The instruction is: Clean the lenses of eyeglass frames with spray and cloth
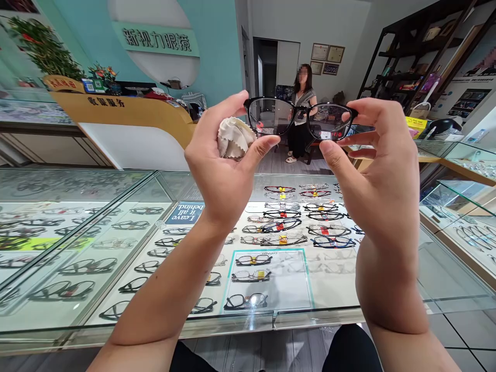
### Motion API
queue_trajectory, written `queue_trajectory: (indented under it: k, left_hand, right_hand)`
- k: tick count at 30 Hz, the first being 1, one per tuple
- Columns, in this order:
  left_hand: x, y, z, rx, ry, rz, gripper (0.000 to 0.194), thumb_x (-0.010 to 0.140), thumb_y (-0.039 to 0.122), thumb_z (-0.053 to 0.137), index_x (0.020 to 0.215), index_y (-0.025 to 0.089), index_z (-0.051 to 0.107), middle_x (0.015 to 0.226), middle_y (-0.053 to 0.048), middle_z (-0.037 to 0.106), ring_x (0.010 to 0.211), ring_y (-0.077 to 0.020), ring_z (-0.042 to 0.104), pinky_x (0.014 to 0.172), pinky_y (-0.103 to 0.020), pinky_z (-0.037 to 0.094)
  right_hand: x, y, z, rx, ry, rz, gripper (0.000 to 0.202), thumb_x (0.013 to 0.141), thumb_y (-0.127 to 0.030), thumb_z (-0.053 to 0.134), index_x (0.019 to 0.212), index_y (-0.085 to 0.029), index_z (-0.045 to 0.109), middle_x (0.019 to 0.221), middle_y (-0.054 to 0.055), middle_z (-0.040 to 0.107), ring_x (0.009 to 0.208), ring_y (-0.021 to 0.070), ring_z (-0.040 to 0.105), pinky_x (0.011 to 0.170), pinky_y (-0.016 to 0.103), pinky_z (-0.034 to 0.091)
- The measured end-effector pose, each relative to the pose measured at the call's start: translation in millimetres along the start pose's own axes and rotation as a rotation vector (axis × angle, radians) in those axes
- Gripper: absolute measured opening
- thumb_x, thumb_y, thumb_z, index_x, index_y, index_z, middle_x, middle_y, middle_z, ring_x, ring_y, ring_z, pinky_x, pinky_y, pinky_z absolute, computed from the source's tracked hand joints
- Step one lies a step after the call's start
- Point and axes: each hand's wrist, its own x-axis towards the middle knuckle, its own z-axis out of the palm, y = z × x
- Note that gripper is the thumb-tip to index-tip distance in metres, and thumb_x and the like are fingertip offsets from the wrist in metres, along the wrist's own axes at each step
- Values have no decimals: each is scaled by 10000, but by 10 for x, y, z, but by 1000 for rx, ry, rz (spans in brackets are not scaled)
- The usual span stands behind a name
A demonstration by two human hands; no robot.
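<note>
A pair of black-framed eyeglasses (300, 109) is raised in front of me above the glass counter, its lenses facing me. My left hand (225, 150) grips the left end of the frame, and a crumpled pale cloth with a zigzag edge (234, 138) is tucked in the same palm. At the other end, my right hand (382, 139) holds the frame's right corner between bent fingers, its thumb just below the right lens. The folded-back temples are mostly hidden behind the lenses and fingers.
Beneath my arms stands a glass display counter (329, 315) with several rows of glasses inside. A person (304, 103) stands beyond it. At the left is a wood-trimmed cashier desk (127, 137); more display cases (465, 201) and a dark shelf (411, 51) are at the right.
</note>
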Motion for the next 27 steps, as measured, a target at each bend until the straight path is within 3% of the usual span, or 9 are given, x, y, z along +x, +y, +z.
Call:
queue_trajectory:
  k: [5,9,16,20,27]
  left_hand:
    - [7,-41,-2,-170,-45,-77,610,887,725,846,1388,398,725,1355,-13,798,1330,-335,723,1104,-580,637]
    - [36,-30,24,-182,-54,-157,630,793,767,897,1310,431,764,1275,-15,815,1312,-354,731,1088,-572,643]
    - [31,-76,65,-212,-36,-152,573,791,767,890,1259,460,769,1246,-40,792,1284,-380,737,1022,-585,644]
    - [22,-72,40,-222,-10,-147,576,781,780,890,1216,425,762,1209,-51,765,1267,-372,732,989,-559,651]
    - [22,5,16,-207,5,-190,631,736,812,898,1184,395,743,1157,-45,743,1182,-340,749,921,-518,660]
  right_hand:
    - [-4,-27,-19,7,-11,16,435,1053,-521,707,1452,-385,599,1456,106,670,1149,335,749,941,548,669]
    - [4,-61,-40,7,23,2,407,1031,-502,741,1404,-377,637,1408,97,685,1166,341,726,985,574,664]
    - [30,-74,-49,60,38,-2,374,1012,-502,771,1355,-389,672,1372,84,717,1264,368,694,1095,642,619]
    - [51,9,-29,160,-18,41,401,1025,-540,748,1388,-395,659,1445,77,705,1391,379,658,1148,665,585]
    - [59,108,10,250,-119,87,407,1057,-546,708,1432,-413,622,1414,57,743,1340,343,719,1099,616,627]
